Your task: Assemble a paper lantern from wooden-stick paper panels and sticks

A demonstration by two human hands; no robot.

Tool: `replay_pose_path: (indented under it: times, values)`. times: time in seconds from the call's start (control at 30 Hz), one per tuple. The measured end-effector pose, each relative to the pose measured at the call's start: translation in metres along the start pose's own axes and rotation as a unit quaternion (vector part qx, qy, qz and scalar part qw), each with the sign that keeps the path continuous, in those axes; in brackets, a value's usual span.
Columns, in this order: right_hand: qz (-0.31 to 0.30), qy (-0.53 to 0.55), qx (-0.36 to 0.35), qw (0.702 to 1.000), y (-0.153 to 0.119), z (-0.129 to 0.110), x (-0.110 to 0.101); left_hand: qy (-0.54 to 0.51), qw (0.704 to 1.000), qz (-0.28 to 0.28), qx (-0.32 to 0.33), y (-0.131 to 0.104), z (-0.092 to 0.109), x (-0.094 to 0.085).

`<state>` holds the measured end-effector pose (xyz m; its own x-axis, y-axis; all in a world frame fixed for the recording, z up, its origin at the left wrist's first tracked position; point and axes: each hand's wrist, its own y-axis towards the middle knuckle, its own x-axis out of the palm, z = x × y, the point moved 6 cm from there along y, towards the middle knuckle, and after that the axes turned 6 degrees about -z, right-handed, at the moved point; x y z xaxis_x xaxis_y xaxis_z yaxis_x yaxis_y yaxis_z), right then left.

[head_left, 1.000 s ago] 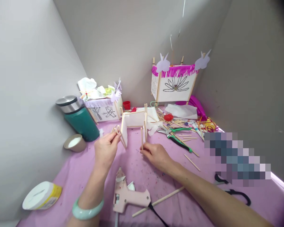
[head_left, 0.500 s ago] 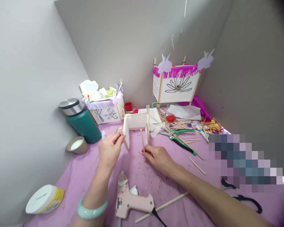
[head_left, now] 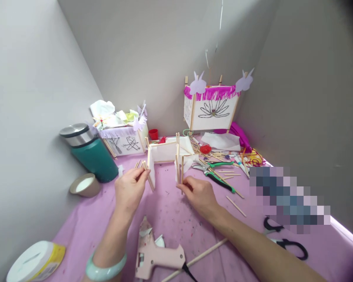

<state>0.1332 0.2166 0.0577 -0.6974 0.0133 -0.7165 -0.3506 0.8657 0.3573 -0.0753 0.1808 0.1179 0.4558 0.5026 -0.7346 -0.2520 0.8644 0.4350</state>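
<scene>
A small frame of wooden sticks with white paper panels (head_left: 164, 152) stands on the purple cloth, its near side without a panel. My left hand (head_left: 132, 188) pinches the top of a stick at the frame's near left corner. In my right hand (head_left: 197, 192) a short upright stick (head_left: 182, 168) is held near its lower end, close beside the frame's right panel. Whether that stick touches the frame cannot be made out. A pink glue gun (head_left: 159, 256) lies on the cloth in front of the hands.
Left are a green bottle (head_left: 95, 160), a bowl (head_left: 85, 185) and a white tub (head_left: 37, 260). Behind stand two decorated paper boxes (head_left: 214, 107). Green-handled pliers (head_left: 217, 176) and loose sticks lie right, with black-handled scissors (head_left: 294, 248) nearer. A long stick (head_left: 200, 258) crosses the cloth in front.
The stick in my right hand has moved closer to the frame's right panel and stands more upright. My left hand stays at the left corner. The whole view has shifted slightly.
</scene>
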Motion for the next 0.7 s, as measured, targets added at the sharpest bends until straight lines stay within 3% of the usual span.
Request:
replay_pose_path:
  times: [0.17,0.37,0.7]
  values:
    - [0.022,-0.064,0.002,0.998,0.005,0.003,0.000,0.016,1.000,0.018,-0.004,0.000,-0.001,-0.001]
    - [-0.016,-0.141,0.035,0.989,0.012,0.006,0.015,0.028,0.999,0.012,-0.027,-0.001,-0.001,-0.003]
    - [-0.037,-0.162,0.058,0.984,0.017,0.010,0.017,0.031,0.999,-0.002,-0.044,0.000,-0.002,-0.002]
